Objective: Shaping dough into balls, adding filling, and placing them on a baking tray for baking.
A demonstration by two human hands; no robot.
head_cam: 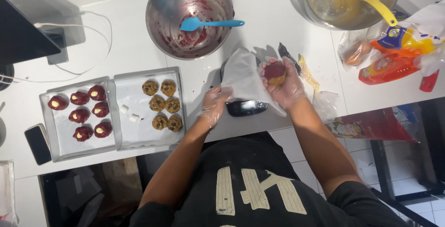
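Note:
My right hand [285, 85], in a clear plastic glove, holds a ball of dough [275, 72] that is dark red on top and tan below. My left hand [214, 104], also gloved, pinches the lower edge of a sheet of white parchment paper [245, 81] that lies over a small black kitchen scale [245, 108]. The dough ball is just above the right edge of the paper.
Two lined trays sit at left: one [48, 129] with several red dough balls, one [178, 76] with several chocolate-chip balls and two marshmallow bits. A steel bowl [160, 4] holds a blue spatula; another bowl [301, 0] a yellow spoon. Bright packages lie right, a phone [37, 143] far left.

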